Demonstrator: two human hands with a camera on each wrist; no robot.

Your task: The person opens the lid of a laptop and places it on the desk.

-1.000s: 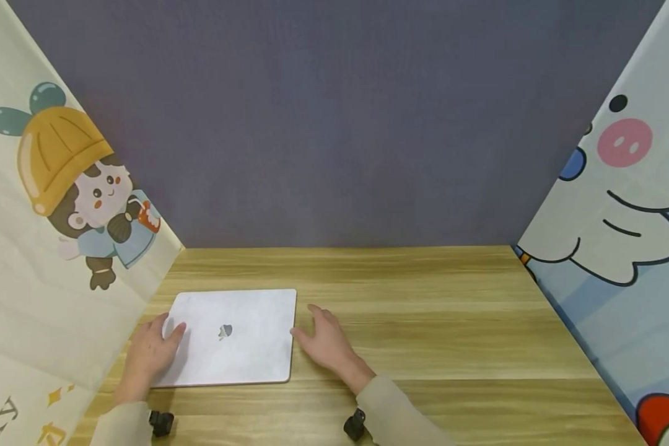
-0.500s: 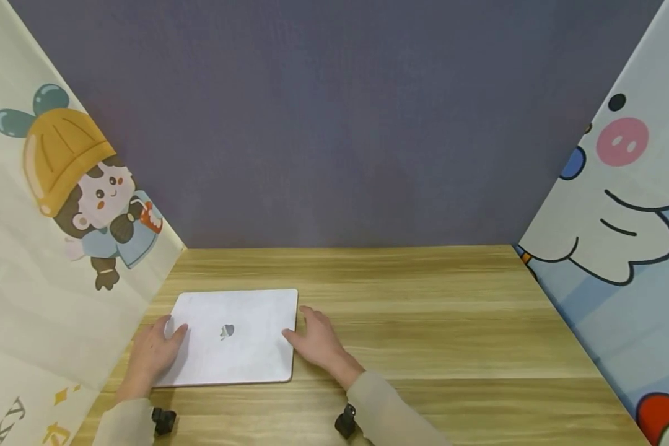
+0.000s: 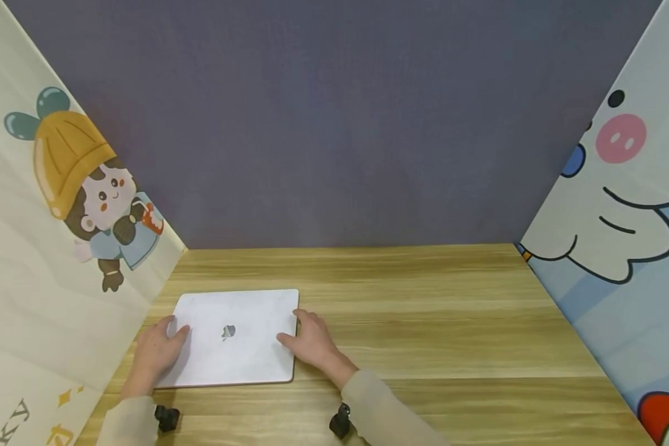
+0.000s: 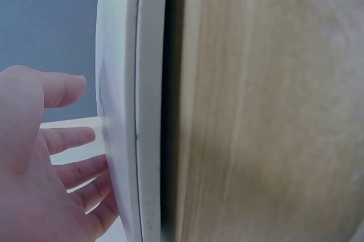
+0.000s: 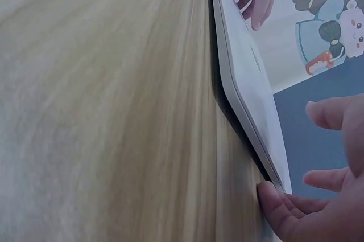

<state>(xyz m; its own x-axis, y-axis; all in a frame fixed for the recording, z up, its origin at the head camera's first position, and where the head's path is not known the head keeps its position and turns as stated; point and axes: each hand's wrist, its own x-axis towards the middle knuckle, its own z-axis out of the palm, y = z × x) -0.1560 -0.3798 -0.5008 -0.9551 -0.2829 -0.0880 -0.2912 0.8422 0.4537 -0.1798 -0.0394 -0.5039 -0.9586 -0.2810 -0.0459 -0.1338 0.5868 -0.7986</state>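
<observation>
A closed silver laptop (image 3: 256, 362) with a mirrored apple logo lies flat at the left of the wooden table. At its left side is my left hand (image 3: 157, 352), fingers reaching along the edge; the left wrist view shows the thumb (image 4: 65, 89) apart from the lid. My right hand (image 3: 315, 344) is at the opposite side. In the right wrist view its lower fingertips (image 5: 273, 199) are right at the laptop's edge and close to the tabletop, while the thumb (image 5: 330, 112) stands off above the lid. Neither hand grips the laptop.
The wooden tabletop (image 3: 435, 322) stretches to the right of the laptop. A dark grey panel (image 3: 345, 124) rises behind it. Cartoon-printed sheets stand on both sides, the left sheet (image 3: 28, 322) close to my left arm. Small black cameras (image 3: 167, 419) sit on my wrists.
My right hand has moved left, from beside the laptop to its right edge, with its thumb now over the lid. My left hand stays at the left edge; the laptop lies still.
</observation>
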